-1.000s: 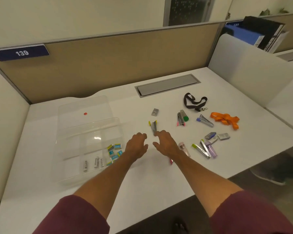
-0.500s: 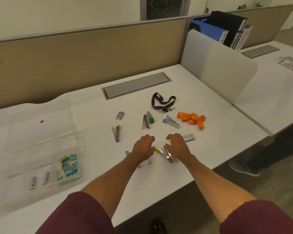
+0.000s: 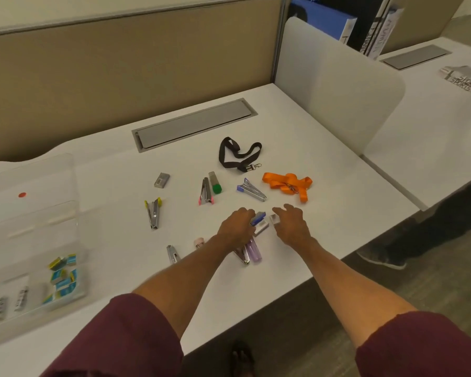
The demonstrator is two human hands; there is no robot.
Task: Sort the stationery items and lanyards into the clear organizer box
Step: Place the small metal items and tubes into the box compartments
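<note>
Gathering: left grip [image 3: 236, 227] curled round blue stapler [image 3: 257, 218]; right grip [image 3: 291, 224] touching small box [image 3: 274, 219], closure unclear; left wrist could knock purple item [image 3: 254, 251].

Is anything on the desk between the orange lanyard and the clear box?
Yes: the blue stapler, the pink stapler and the yellow stapler lie between the orange lanyard and the box, all low enough to lift over.
</note>
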